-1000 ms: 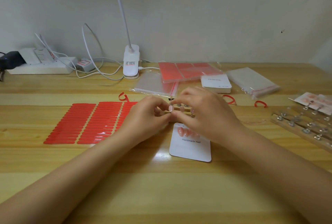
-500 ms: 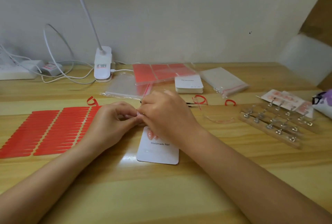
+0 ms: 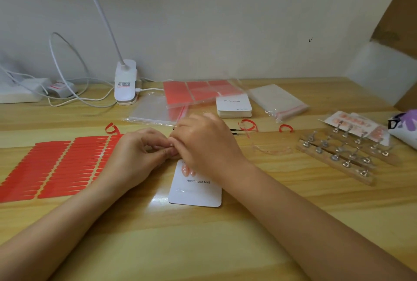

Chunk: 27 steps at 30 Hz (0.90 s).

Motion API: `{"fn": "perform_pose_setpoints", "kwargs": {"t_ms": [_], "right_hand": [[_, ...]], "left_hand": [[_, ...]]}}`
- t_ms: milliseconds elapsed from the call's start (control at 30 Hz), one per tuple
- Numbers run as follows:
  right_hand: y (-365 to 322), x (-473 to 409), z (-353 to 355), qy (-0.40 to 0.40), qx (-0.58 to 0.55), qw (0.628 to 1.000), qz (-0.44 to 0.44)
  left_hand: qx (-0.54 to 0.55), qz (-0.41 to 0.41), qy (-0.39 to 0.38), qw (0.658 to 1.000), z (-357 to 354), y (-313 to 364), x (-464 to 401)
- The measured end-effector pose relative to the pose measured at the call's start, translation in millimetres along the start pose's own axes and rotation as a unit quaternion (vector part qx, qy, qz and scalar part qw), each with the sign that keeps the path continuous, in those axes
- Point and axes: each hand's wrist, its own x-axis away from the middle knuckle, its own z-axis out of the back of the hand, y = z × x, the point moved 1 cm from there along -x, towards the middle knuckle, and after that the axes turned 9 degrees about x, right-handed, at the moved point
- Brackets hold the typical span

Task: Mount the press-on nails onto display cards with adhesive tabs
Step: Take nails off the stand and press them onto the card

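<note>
Working with both hands at the centre of the wooden table, fingertips meeting just above the top edge of the display card. Curling the left hand inward, thumb and fingers pinching something small; pinching at the same spot with the right hand. Holding, by judgement, a single press-on nail or an adhesive tab there; too small and too hidden to tell which. Showing a few pink press-on nails already mounted on the card, partly covered by the right hand.

Keeping the red adhesive tab sheets at nine o'clock of the card, the wooden nail holder rack at three o'clock, and the stack of blank cards at twelve o'clock.

Handling note, as a judgement: treating each nail as very light, thin, stiff and glossy, so slippery and easily flicked away. Taking hold by the side edges, fingertips only, keeping the underside free for the tab. Pressing down gently along the centre once placed.
</note>
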Motion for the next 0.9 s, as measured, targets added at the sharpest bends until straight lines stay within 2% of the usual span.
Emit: {"fn": "perform_pose_setpoints", "kwargs": {"t_ms": [100, 233, 333, 433, 533, 633, 733, 900], "right_hand": [[2, 0, -2, 0.015, -0.109, 0.99, -0.085], [9, 0, -1, 0.063, -0.181, 0.968, -0.163], [7, 5, 8, 0.129, -0.206, 0.96, -0.142], [4, 17, 18, 0.155, -0.205, 0.961, -0.102], [6, 35, 24, 0.12, -0.209, 0.967, -0.089], [10, 54, 25, 0.077, -0.187, 0.976, -0.085], [13, 69, 24, 0.037, -0.134, 0.988, -0.074], [17, 76, 21, 0.019, -0.102, 0.993, -0.05]], "left_hand": [[0.001, 0.006, 0.002, 1.0, 1, 0, 0], [-0.009, 0.016, -0.001, 1.0, 1, -2, 0], [-0.026, 0.017, -0.012, 0.999, 4, -2, -1], [-0.05, 0.026, -0.044, 0.997, 8, 0, -1], [-0.1, 0.022, -0.089, 0.991, 15, 0, 2], [-0.125, 0.004, -0.088, 0.988, 25, 4, 10], [-0.128, -0.054, -0.081, 0.987, 33, 13, 21], [-0.181, -0.141, -0.168, 0.959, 28, 14, 37]]}}
